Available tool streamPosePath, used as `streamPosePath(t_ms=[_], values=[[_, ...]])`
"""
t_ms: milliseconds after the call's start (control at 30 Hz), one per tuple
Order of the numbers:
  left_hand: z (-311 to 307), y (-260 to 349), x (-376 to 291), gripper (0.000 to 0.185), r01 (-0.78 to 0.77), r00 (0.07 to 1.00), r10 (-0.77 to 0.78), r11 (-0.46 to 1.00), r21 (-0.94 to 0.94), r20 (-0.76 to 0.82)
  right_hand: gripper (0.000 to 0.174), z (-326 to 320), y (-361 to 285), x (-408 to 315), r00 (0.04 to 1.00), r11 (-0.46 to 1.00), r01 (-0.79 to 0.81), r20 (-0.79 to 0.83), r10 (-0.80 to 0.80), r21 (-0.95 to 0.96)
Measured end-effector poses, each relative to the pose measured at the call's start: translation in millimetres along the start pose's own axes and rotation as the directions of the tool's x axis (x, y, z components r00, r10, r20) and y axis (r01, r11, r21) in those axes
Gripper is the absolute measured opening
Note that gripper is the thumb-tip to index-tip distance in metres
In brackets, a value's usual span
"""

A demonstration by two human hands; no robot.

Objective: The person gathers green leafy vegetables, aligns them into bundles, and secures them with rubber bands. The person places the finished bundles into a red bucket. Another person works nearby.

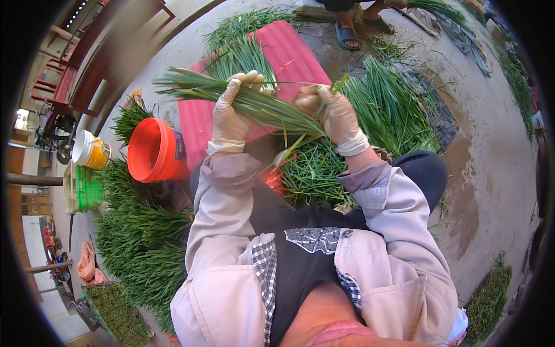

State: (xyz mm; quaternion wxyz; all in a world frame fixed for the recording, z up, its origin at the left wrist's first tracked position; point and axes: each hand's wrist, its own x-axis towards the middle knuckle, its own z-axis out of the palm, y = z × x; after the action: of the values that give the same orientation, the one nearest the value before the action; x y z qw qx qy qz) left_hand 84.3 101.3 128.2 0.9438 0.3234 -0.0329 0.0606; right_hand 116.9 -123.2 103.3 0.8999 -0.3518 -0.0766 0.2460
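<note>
My left hand (230, 115), in a pale thin glove, is closed around a bundle of long flat green leaves (273, 108) that look like garlic chives. The bundle lies slantwise in the air, its right end passing below my right hand (331, 110). That hand, gloved too, has curled fingers pinching a leaf blade, and one thin leaf stretches between both hands. Beneath them is a ridged red board (295, 52) bearing a laid-out bunch of chives (240, 60). Loose cut leaves (314, 173) are heaped before my lap, beside red plastic strands (273, 180).
To the right lies a large chive pile (386, 104). An orange bucket (147, 152), a white-and-yellow bucket (89, 149), a green crate (89, 191) and dense stacked chives (143, 243) stand left. Another person's sandalled foot (347, 37) is beyond the board. Wet patches mark the concrete floor (490, 173).
</note>
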Motion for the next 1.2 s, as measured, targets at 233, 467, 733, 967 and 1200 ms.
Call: streamPosePath(t_ms=[233,467,733,967,1200], values=[[-54,2,9,0.018,0.005,0.993,-0.034,0.969,-0.249,-0.112,0.028,-51,-17,-7,0.991,0.89,0.12,-0.101,-0.084,0.439],[-62,36,19,0.02,-0.254,0.966,0.227,0.925,-0.283,-0.127,0.039,-42,9,-21,0.972,0.999,-0.006,-0.237,-0.002,-0.033],[-18,-3,2,0.018,-0.31,0.942,0.316,0.948,-0.065,0.111,0.018,20,62,11,0.952,0.849,-0.302,0.088,0.293,0.434],[-38,-14,12,0.016,-0.282,0.958,0.264,0.938,-0.202,-0.112,0.018,9,46,-8,0.93,0.926,-0.345,-0.074,0.359,0.154],[-97,8,32,0.017,-0.281,0.917,0.107,0.858,-0.431,-0.385,0.027,-35,-4,-35,0.972,0.912,-0.131,0.233,0.04,0.388]])
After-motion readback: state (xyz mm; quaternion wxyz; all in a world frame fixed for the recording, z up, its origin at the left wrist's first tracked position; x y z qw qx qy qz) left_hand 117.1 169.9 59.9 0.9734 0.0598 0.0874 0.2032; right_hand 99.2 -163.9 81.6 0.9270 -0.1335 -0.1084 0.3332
